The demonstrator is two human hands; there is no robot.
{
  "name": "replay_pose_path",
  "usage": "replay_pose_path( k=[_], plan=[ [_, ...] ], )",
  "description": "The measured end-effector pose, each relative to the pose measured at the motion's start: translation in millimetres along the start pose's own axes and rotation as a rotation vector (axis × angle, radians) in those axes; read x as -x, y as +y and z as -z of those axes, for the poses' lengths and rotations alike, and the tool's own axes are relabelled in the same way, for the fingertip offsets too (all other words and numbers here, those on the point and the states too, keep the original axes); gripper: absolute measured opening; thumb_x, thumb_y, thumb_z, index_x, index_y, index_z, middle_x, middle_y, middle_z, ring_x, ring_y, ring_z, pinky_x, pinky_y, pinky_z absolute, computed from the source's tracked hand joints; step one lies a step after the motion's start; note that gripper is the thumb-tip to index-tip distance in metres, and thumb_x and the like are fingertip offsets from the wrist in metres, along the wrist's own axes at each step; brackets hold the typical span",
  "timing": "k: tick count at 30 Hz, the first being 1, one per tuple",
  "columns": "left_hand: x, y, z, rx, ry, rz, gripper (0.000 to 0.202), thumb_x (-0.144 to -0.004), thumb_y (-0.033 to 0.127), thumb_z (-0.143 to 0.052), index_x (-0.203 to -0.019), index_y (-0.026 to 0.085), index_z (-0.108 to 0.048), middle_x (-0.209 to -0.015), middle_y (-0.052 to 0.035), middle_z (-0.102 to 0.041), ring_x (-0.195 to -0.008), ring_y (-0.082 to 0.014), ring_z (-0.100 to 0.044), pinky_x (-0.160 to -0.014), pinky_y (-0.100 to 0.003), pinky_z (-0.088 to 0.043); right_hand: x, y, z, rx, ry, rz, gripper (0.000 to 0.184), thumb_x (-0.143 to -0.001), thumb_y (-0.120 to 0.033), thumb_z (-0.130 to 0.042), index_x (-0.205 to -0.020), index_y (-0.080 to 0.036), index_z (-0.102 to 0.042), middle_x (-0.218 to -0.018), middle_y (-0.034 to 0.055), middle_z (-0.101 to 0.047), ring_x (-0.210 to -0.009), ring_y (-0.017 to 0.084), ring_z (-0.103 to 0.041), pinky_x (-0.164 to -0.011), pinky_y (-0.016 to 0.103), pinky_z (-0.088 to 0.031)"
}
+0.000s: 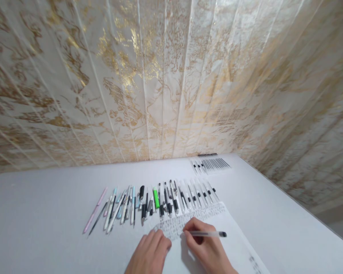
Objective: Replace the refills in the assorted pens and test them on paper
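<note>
In my right hand (207, 245) is a clear-barrelled pen (213, 233) with a black end, which points to the right. Its tip, hidden by my fingers, is over a white sheet of paper (231, 243). Rows of dark handwriting cover the upper part of the sheet, and a few marks show near its lower right edge. My left hand (151, 251) rests at the sheet's left side, palm down, fingers stretched out side by side. Just beyond both hands lies a long row of pens, among them a bright green highlighter (156, 198).
A pink pen (95, 209) lies at the row's left end, clear pens with black grips (199, 194) at its right. Farther back are thin pen refills (215, 164) laid side by side. The white table (45, 213) meets a gold-patterned curtain (148, 95) behind.
</note>
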State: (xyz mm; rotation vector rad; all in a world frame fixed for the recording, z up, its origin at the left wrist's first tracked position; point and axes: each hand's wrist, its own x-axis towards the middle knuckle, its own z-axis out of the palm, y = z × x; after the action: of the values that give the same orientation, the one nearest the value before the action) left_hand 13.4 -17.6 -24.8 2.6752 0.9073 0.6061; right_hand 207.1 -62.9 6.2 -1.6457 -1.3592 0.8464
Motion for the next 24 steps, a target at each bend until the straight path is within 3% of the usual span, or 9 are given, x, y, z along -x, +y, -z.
replay_pose_path(
  k=[4,8,11,16,24],
  plan=[
    [-2.2,-6.0,9.7,-0.069,-0.023,-0.034,0.006,-0.089,0.025,-0.052,-0.090,0.022,-0.057,-0.088,-0.0047,-0.061,-0.079,-0.0236,-0.053,-0.070,-0.032,-0.038,1.2,4.7,-2.1,0.015,0.021,0.000,0.020,-0.082,-0.030,-0.058,-0.070,-0.016,-0.063,-0.059,0.0000,-0.055,-0.056,0.014,-0.043,-0.053,0.025,-0.031],
    [0.0,-7.1,9.1,-0.079,0.005,-0.032,0.005,-0.088,0.022,-0.053,-0.092,0.022,-0.056,-0.088,-0.0044,-0.061,-0.078,-0.0236,-0.052,-0.072,-0.033,-0.040,2.1,8.9,-4.3,0.020,0.032,0.000,0.022,-0.083,-0.032,-0.057,-0.069,-0.016,-0.064,-0.059,0.0001,-0.054,-0.057,0.014,-0.044,-0.053,0.026,-0.032],
    [3.8,-7.3,6.2,-0.084,0.010,-0.033,0.010,-0.086,0.021,-0.054,-0.096,0.021,-0.056,-0.093,-0.0064,-0.062,-0.083,-0.0248,-0.055,-0.075,-0.034,-0.044,2.1,9.6,-6.2,0.030,0.052,-0.004,0.024,-0.082,-0.033,-0.056,-0.066,-0.016,-0.061,-0.056,-0.0008,-0.051,-0.055,0.013,-0.040,-0.051,0.026,-0.030],
    [9.3,-11.9,3.8,-0.179,0.002,-0.120,0.023,-0.084,0.019,-0.055,-0.107,0.018,-0.055,-0.118,-0.0139,-0.060,-0.105,-0.0286,-0.055,-0.087,-0.035,-0.049,2.3,7.1,-5.6,0.029,0.033,-0.007,0.024,-0.083,-0.035,-0.054,-0.068,-0.016,-0.061,-0.058,-0.0010,-0.052,-0.056,0.013,-0.042,-0.053,0.025,-0.031],
    [11.3,-9.1,1.2,-0.201,0.051,-0.072,0.029,-0.079,0.005,-0.049,-0.102,0.020,-0.058,-0.117,-0.0104,-0.062,-0.109,-0.0265,-0.057,-0.088,-0.035,-0.052,2.5,10.7,-6.8,-0.009,0.027,-0.009,0.020,-0.080,-0.031,-0.054,-0.066,-0.017,-0.057,-0.055,-0.0037,-0.045,-0.053,0.012,-0.039,-0.050,0.024,-0.029]
  ],
)
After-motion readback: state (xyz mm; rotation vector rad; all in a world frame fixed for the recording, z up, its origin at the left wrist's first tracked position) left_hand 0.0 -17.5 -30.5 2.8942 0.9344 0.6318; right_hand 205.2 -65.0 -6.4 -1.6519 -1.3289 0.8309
